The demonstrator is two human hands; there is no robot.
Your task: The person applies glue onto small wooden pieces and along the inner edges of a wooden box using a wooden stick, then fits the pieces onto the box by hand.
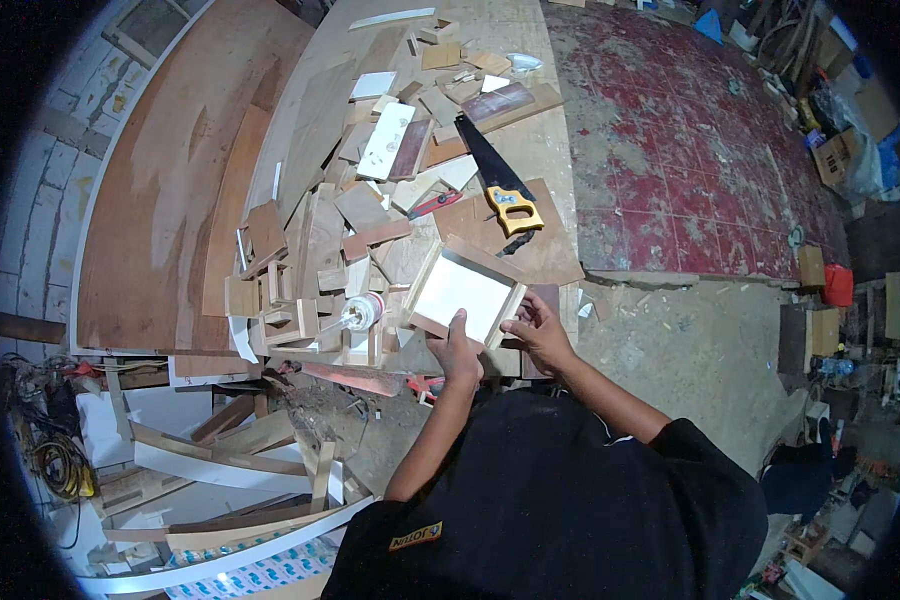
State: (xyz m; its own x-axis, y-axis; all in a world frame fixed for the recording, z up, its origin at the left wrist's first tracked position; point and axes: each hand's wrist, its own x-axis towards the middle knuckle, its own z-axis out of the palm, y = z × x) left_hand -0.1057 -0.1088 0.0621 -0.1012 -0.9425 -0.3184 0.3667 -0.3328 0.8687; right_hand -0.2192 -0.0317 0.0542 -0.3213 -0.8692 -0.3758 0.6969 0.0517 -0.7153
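A small square wooden tray (462, 297) with raised wood sides and a white bottom is held tilted over the near end of the workbench. My left hand (456, 353) grips its near edge, the thumb lying over the white bottom. At the tray's right corner my right hand (538, 332) is closed on the side piece. Just left of the tray stands a white glue bottle (361, 312) with a pointed tip. Beyond the tray lies a handsaw (505, 180) with a black blade and a yellow handle. A red cutter-like tool (434, 204) rests among the offcuts.
Wood offcuts (388, 140) cover much of the workbench (560, 150). Small wooden box frames (278, 300) stand at its near left. A large brown board (185, 180) lies along the left. Timber strips (225, 460) are piled lower left. Red tiled floor (690, 150) extends at right.
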